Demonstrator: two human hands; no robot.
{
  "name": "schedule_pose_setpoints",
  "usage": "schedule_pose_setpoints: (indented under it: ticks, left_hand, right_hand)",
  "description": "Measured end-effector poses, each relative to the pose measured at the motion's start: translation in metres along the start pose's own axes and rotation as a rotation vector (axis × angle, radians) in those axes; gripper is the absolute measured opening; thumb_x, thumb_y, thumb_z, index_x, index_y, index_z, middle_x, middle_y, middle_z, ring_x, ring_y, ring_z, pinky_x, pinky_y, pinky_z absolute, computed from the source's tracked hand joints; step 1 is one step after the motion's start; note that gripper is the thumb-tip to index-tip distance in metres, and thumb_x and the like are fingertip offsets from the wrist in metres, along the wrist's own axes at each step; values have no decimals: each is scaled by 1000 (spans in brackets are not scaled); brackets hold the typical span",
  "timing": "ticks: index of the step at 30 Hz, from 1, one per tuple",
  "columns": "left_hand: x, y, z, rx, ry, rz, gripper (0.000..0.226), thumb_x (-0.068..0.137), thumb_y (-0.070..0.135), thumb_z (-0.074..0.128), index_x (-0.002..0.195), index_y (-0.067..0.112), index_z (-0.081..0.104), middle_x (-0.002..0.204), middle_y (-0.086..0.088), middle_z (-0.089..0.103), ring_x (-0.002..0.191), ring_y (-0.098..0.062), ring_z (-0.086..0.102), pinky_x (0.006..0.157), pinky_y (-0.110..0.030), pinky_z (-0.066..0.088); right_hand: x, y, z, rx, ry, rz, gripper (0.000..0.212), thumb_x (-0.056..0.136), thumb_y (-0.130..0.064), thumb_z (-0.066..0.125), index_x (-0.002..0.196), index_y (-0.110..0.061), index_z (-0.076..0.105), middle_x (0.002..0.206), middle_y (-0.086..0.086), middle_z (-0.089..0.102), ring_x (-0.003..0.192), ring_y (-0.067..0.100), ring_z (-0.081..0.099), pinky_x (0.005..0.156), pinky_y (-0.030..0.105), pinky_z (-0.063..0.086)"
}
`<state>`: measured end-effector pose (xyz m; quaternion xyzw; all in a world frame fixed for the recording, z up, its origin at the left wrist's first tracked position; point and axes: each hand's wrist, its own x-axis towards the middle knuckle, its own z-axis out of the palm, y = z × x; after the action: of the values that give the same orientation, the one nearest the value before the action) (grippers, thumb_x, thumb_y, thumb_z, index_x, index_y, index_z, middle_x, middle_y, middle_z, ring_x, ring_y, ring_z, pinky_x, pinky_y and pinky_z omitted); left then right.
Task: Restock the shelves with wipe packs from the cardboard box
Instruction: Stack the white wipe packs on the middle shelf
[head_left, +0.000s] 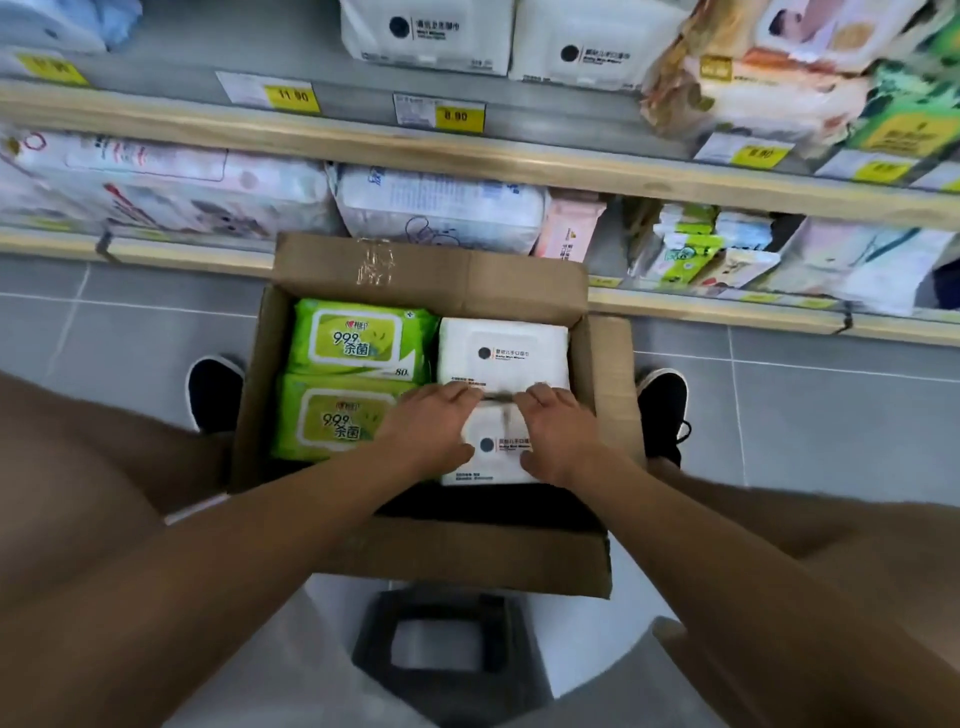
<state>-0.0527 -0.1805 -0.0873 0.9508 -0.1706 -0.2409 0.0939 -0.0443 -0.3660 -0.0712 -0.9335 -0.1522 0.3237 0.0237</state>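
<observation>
Brown cardboard box (426, 270) is holding four packs; both hands (431, 431) (558, 434) are gripping its near white rectangular wipe pack (496, 452); shelving largely remaining.

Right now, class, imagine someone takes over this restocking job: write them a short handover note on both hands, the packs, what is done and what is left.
Left hand and right hand: both rest on the near white pack in the cardboard box, fingers curled over its far edge; not yet lifted.
In the box: another white pack behind it, two green packs on the left.
Matching white packs sit on the upper shelf.
Done: cannot tell.
Left: shelve all four packs.
</observation>
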Motion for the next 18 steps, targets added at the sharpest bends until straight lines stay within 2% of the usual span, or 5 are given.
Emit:
schedule_pose_setpoints:
  ticks: [4,10,14,16,18]
  left_hand:
    - [10,-1,20,36,-44,19,76,77,43,63,141,22,29,146,0,36,125,-25,43,102,-41,37]
    - [21,-8,47,167,-99,-35,105,70,54,71,148,14,13,149,-7,31,135,-27,31,113,-41,19]
    - [22,-7,53,179,-30,-5,92,60,44,79,135,16,35,127,-6,46,118,-27,43,104,-40,28]
    - [18,-14,58,162,10,67,89,49,43,83,125,15,45,115,-6,52,109,-27,49,97,-41,35]
    - [12,-22,64,154,103,161,78,51,35,82,118,14,49,108,-7,56,104,-29,54,93,-42,38]
  right_hand:
    - [7,12,15,-13,1,-9,75,83,-31,64,147,-17,27,151,5,28,140,27,22,114,39,23]
    - [18,18,30,28,19,-26,76,80,-28,65,146,-19,27,153,2,24,142,25,17,117,42,16]
    - [25,18,33,-40,20,-55,81,76,-32,67,145,-21,28,151,1,26,140,27,20,116,46,19]
    - [29,16,33,-62,12,-80,81,76,-34,68,144,-20,28,150,3,27,138,28,22,113,46,22]
    - [36,13,34,-64,-30,-114,87,75,-37,72,146,-19,25,150,4,26,137,28,24,110,44,25]
